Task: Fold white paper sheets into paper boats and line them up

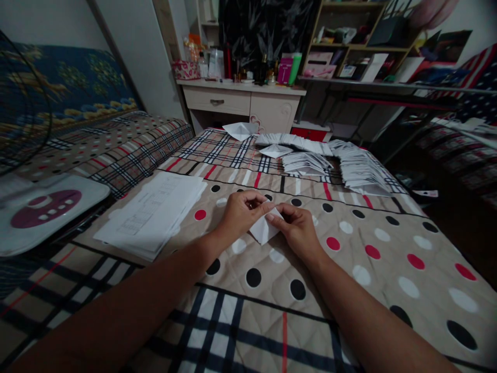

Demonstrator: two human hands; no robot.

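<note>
Between my two hands is a small piece of folded white paper (262,231), its lower corner pointing toward me. My left hand (245,210) pinches its upper left edge with thumb and fingers. On the other side, my right hand (295,224) grips the upper right edge, the thumb lying across the front. Fingers cover the top of the paper. A stack of printed white sheets (155,212) lies left of my hands on the bedspread (233,269). Beyond my hands, rows of folded papers (361,168) stand packed together, and a single folded paper (240,130) lies behind them.
At the left edge is a white plastic lid (50,212) with a purple oval. A white dresser (217,101) stands at the far end, with bottles and a green tube (295,68) on top. A shelf unit (349,47) and a desk are at the back right.
</note>
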